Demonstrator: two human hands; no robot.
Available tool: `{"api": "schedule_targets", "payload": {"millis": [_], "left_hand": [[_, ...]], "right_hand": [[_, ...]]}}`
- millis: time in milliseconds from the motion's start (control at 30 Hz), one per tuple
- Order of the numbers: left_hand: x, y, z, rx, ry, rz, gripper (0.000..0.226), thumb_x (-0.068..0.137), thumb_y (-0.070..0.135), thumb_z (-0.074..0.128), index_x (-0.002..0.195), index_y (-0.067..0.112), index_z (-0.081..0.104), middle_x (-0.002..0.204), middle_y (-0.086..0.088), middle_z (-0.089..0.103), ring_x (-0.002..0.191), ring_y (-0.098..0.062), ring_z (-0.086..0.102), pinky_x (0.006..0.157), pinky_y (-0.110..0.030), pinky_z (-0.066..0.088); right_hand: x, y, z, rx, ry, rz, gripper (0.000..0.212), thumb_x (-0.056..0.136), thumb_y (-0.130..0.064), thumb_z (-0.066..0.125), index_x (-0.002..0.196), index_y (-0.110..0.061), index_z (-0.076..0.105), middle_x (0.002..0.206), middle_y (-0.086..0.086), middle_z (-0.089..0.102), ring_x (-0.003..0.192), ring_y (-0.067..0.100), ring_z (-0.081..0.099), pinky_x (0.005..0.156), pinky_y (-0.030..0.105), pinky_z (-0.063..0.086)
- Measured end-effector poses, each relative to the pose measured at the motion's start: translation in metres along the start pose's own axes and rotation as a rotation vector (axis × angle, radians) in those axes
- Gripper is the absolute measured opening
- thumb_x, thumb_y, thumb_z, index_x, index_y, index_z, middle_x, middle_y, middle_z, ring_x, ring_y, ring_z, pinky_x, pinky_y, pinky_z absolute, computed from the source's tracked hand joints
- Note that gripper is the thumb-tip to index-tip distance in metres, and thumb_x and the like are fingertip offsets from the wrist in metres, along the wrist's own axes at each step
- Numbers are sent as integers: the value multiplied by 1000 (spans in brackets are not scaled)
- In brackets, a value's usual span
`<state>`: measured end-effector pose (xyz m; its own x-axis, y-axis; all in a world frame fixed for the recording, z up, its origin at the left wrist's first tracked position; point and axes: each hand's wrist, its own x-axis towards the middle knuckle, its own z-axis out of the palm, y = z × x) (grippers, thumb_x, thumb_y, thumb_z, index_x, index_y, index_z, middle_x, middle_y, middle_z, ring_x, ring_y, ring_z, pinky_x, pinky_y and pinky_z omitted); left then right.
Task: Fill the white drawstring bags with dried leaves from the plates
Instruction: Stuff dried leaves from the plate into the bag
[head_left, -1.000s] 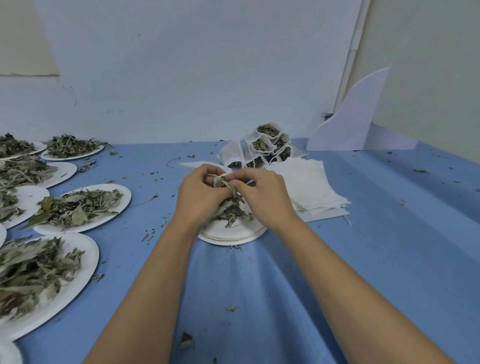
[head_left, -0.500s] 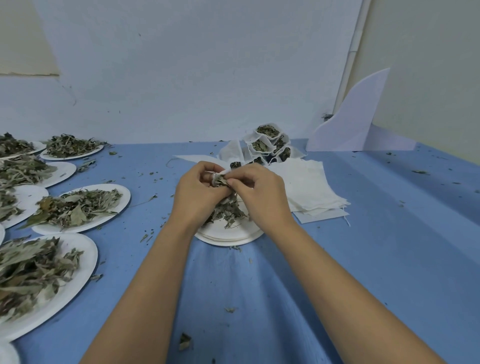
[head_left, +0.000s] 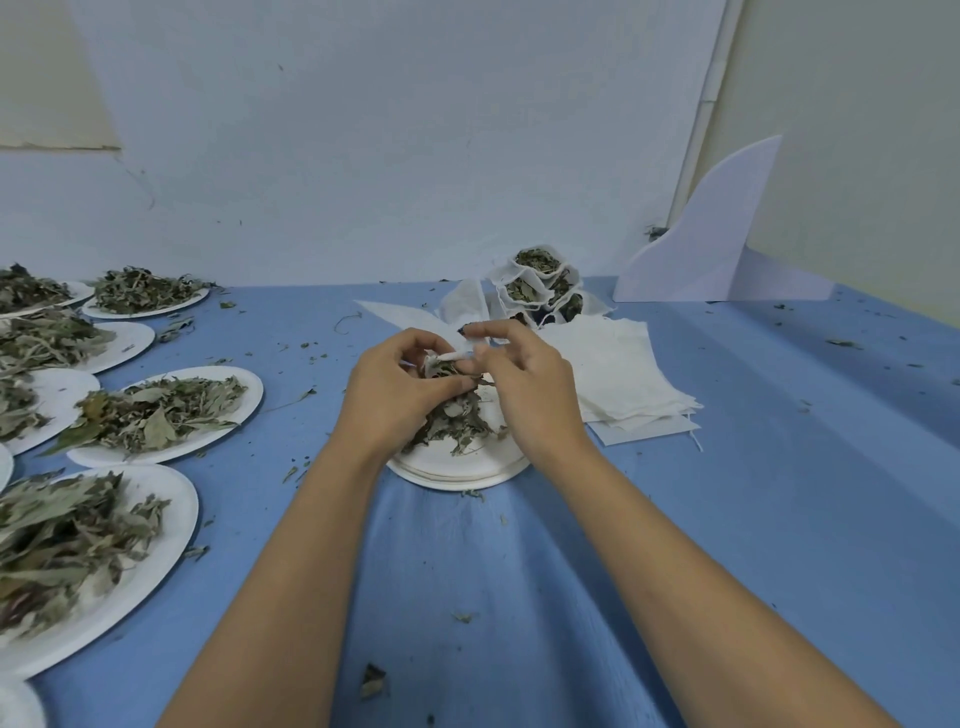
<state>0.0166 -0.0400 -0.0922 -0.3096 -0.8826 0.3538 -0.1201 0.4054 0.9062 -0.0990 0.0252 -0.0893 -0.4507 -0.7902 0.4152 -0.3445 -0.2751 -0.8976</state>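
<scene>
The bag (head_left: 450, 359) is held over the plate (head_left: 457, 474), mouth turned up, rim lying left-right (body mostly hidden). It is gripped by the curled left hand (head_left: 396, 389); its rim is pinched by the right hand (head_left: 524, 387).

White bag (head_left: 440, 359), seemingly leaf-stuffed, held above dried leaves (head_left: 464, 427) on a plate (head_left: 457, 479).

Soft, even, cool bluish light; shadows are faint. No glare. Wide-angle lens bends the frame's edges; fingers slightly blurred.
</scene>
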Motion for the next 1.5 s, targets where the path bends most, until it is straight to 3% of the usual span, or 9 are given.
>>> {"api": "schedule_targets", "payload": {"millis": [67,200,300,367,533,700,1000,1333,1500], "left_hand": [[0,-1,0,-23,38,-23,28,66,14,84,75,29,64,70,6,57,60,-7,54,61,-19,49],[1,-1,-1,-163,94,-60,24,68,11,83,77,24,65,70,9,65,61,-2,61,58,-15,50],[1,0,-3,-276,98,-91,22,69,8,82,78,20,65,62,16,67,57,2,63,52,-11,47],[2,2,-5,-376,54,-131,24,68,7,81,81,18,66,66,12,69,63,-5,67,57,-15,51],[0,9,-5,-599,-134,-187,37,52,11,79,85,14,64,82,-6,70,70,-19,69,63,-25,56],[0,10,-9,-702,-169,-208,37,55,4,75,89,11,61,74,-5,72,66,-17,70,59,-23,55],[-2,7,-10,-606,-197,-204,37,55,7,76,89,12,62,73,-2,72,68,-15,70,59,-21,54],[-1,3,-10,-498,-180,-194,35,52,10,81,82,18,65,73,1,72,69,-15,70,59,-22,54],[3,-2,-9,-328,-10,-160,28,69,4,81,81,22,64,77,5,70,66,-7,68,60,-19,55]], "right_hand": [[1,0,-2,15,-51,25,27,93,-16,49,110,-29,66,84,-2,74,78,8,60,61,2,40],[6,-5,-5,206,-80,56,27,94,-14,48,111,-23,66,83,-6,75,108,3,59,95,16,38],[11,-8,-12,307,69,72,21,89,-13,56,102,-20,70,94,-1,75,98,-3,62,87,11,44],[14,-3,-17,174,122,85,18,88,-13,60,100,-20,70,102,0,72,99,1,62,86,14,45],[16,4,-19,142,-36,139,15,89,-6,62,96,-16,71,87,0,70,79,8,63,76,18,52],[17,1,-21,131,-137,71,19,86,-6,65,88,-23,73,88,-6,73,83,4,69,80,15,52],[13,5,-16,-186,-57,-168,17,83,-10,69,95,-20,76,84,-19,66,74,-6,59,72,14,47],[18,6,-21,-170,-141,-104,14,87,-9,65,96,-15,74,83,-14,65,75,-11,57,73,5,41],[15,4,-14,-214,-150,-144,13,90,-7,61,95,-16,69,83,-16,61,75,-10,55,73,4,41]]}}
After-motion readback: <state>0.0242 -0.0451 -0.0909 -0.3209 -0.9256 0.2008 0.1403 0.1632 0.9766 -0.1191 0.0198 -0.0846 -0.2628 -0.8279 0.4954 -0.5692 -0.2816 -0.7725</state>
